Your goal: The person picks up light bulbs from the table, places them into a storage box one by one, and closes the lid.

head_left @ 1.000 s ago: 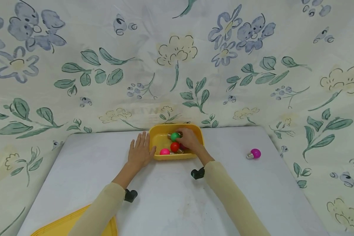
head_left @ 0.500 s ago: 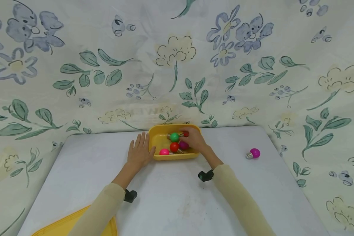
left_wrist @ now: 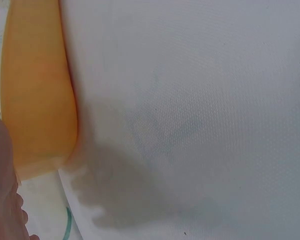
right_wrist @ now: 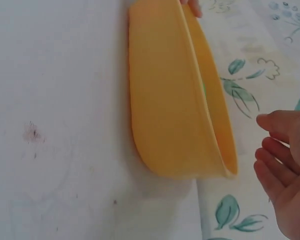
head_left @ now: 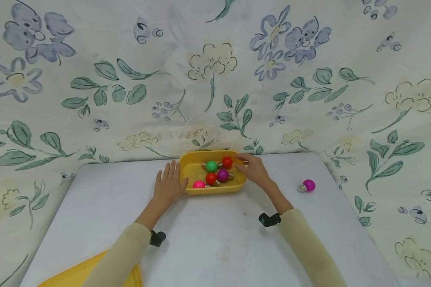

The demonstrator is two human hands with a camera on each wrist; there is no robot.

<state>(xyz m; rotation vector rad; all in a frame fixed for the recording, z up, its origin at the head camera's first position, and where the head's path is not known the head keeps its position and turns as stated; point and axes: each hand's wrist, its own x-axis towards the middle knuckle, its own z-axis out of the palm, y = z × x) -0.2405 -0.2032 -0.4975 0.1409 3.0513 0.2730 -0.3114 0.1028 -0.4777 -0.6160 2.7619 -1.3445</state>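
A yellow plastic basket [head_left: 215,191] stands at the table's back edge with several small coloured light bulbs inside. Among them are a green bulb [head_left: 211,166], a red bulb [head_left: 227,162] at the back, another red bulb [head_left: 211,178], a purple bulb [head_left: 223,175] and a pink bulb [head_left: 199,184]. My left hand [head_left: 168,183] lies with straight fingers against the basket's left end. Over the right rim is my right hand [head_left: 255,169], its fingers loosely bent and holding nothing. The right wrist view shows that hand [right_wrist: 290,170] apart from the basket wall [right_wrist: 162,100].
A second purple bulb [head_left: 309,185] lies on the white table [head_left: 215,239] at the right. At the lower left is a yellow tray [head_left: 68,279], partly covered by the left sleeve. A flowered cloth [head_left: 215,115] hangs right behind the table.
My right hand has let go of the back red bulb and drawn back rightward to the basket's rim. The purple bulb inside is uncovered. My left hand stays in place.
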